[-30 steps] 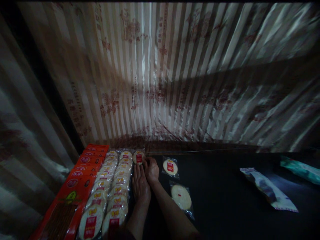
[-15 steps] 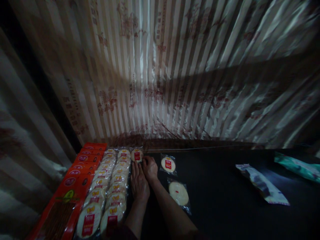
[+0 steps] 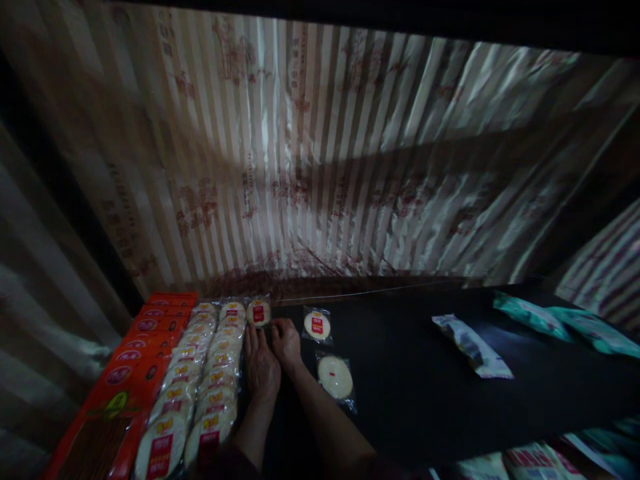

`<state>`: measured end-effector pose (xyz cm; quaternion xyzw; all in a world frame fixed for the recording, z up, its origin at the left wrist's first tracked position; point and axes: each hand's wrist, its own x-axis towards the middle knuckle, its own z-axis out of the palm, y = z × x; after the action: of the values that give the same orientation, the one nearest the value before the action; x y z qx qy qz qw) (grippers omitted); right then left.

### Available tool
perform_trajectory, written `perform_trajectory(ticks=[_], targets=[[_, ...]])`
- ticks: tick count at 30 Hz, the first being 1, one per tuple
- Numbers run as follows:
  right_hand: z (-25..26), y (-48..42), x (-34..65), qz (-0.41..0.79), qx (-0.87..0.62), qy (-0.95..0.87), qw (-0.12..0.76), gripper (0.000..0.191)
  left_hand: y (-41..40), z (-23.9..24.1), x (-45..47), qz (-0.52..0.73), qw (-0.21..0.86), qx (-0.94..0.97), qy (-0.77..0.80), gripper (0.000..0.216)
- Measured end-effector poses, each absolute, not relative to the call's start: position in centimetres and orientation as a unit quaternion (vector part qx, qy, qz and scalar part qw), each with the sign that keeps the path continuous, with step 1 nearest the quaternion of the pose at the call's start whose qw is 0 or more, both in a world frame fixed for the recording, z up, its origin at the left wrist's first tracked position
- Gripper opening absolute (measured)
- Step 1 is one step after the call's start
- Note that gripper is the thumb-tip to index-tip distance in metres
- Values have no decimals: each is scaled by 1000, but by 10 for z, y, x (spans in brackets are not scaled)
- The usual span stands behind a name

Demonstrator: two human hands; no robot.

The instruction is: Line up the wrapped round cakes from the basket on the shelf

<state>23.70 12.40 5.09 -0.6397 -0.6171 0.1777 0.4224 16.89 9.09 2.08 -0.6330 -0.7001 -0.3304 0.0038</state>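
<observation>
My left hand (image 3: 262,365) lies flat with fingers stretched out, their tips at the near edge of a clear-wrapped round flat cake (image 3: 259,311) with a red label. Beside it, my right hand (image 3: 287,341) is closed, fingers curled near that packet's lower right corner; whatever they may pinch is hidden. Left of my hands run two columns of overlapping wrapped round cakes (image 3: 216,378). To the right lie two single packets: one wrapped cake (image 3: 317,325) shows its red label, the other pale cake (image 3: 335,377) shows only a small red mark.
Overlapping orange packets (image 3: 119,375) form a row at the far left. A white and dark packet (image 3: 473,348) and green packets (image 3: 533,316) lie right on the black shelf (image 3: 400,393). More packages (image 3: 537,461) show lower right. Striped sheeting (image 3: 310,153) hangs behind.
The view has shifted right, so things sit further left and more green packets and lower packages show. My hands keep almost the same place beside the cake packet.
</observation>
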Motion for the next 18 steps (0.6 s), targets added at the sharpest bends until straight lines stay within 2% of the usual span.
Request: perform_trajectory(ticks=[5,12,18], targets=[[52,98,240,204,-648,-601,422,26,94,10,164,-363,7,-644,-673,39],[64,55,255,211,-664,-627,347,26,68,4,172,-333,-19,-702,-629,39],[90,26,276,119,-647,-697,286,27,22,7,183,-300,-10,-729,-616,49]])
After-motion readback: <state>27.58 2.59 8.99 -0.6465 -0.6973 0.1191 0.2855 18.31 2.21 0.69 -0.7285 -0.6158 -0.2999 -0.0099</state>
